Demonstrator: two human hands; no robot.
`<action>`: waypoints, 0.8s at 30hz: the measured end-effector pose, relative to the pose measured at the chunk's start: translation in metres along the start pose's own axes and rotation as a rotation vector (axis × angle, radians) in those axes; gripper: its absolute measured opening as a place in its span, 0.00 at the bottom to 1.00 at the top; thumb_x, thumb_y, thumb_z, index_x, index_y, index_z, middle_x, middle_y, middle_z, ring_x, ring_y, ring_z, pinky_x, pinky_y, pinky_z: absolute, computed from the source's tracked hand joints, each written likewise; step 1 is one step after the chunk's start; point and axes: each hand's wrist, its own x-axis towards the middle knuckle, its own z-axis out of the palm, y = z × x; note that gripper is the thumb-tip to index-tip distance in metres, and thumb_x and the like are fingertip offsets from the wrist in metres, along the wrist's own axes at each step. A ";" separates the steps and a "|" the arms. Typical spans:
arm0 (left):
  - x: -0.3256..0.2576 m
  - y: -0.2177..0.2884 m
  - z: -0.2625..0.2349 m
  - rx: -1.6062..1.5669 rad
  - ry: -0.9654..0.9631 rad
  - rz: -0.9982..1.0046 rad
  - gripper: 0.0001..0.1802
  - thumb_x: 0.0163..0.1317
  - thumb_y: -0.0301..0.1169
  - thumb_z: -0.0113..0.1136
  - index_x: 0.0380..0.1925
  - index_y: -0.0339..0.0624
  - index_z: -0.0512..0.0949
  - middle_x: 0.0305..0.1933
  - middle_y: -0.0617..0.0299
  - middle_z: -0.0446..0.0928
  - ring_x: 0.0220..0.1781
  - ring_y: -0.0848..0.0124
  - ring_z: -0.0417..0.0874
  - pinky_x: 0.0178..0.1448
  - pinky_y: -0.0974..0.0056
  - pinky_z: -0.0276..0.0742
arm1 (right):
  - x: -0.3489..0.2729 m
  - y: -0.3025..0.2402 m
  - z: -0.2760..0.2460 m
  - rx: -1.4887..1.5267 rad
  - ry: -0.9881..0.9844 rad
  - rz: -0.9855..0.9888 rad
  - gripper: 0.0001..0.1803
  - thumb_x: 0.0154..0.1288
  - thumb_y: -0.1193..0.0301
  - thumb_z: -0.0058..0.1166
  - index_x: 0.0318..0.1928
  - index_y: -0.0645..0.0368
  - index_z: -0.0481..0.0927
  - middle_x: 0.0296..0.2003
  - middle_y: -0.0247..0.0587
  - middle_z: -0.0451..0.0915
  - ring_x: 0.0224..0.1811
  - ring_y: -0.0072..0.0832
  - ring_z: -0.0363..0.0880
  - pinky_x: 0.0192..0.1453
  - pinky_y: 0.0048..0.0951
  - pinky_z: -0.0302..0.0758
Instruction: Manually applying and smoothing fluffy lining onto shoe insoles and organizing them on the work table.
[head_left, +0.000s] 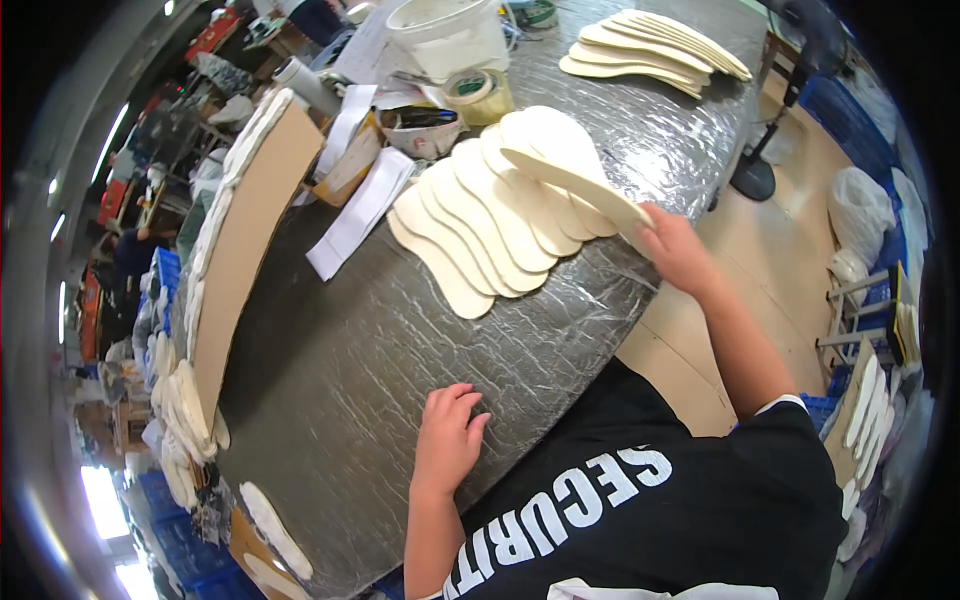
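Pinching right hand (672,246): closed on one insole (578,181); loose grip might drop it;
Left hand (449,432): loosely curled, empty;
Fanned insoles (511,215): a bump could scatter them

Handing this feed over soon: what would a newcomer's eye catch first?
A fanned row of cream shoe insoles on the dark table stands out first, with the right hand holding one tilted insole at its right end. Next come the brown cardboard panel at the table's left and the white bucket at the back.
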 end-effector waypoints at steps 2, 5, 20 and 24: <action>-0.003 -0.003 0.003 -0.017 0.019 0.002 0.16 0.51 0.24 0.65 0.41 0.35 0.77 0.50 0.52 0.76 0.53 0.53 0.74 0.57 0.57 0.72 | 0.000 0.003 -0.003 0.137 0.058 -0.025 0.17 0.61 0.75 0.48 0.51 0.65 0.73 0.34 0.57 0.79 0.44 0.48 0.79 0.48 0.43 0.71; -0.013 -0.002 0.002 -0.057 0.089 -0.048 0.16 0.51 0.24 0.65 0.42 0.36 0.77 0.49 0.52 0.76 0.51 0.53 0.75 0.55 0.57 0.73 | -0.001 -0.019 0.000 0.118 0.249 -0.026 0.15 0.62 0.79 0.46 0.50 0.63 0.75 0.39 0.56 0.80 0.45 0.47 0.79 0.50 0.40 0.73; -0.143 -0.041 -0.041 0.278 1.202 -0.422 0.14 0.49 0.21 0.65 0.38 0.40 0.76 0.43 0.54 0.76 0.47 0.55 0.76 0.52 0.57 0.71 | -0.072 -0.114 0.161 -0.390 -0.814 -0.951 0.31 0.54 0.59 0.60 0.59 0.55 0.72 0.67 0.56 0.60 0.70 0.52 0.58 0.72 0.58 0.46; -0.196 -0.057 -0.006 0.347 1.135 -0.681 0.15 0.48 0.23 0.66 0.37 0.39 0.75 0.44 0.54 0.73 0.47 0.53 0.72 0.50 0.54 0.70 | -0.053 -0.072 0.170 -0.133 -0.764 -1.034 0.25 0.63 0.60 0.52 0.58 0.57 0.70 0.66 0.58 0.62 0.68 0.57 0.59 0.72 0.56 0.50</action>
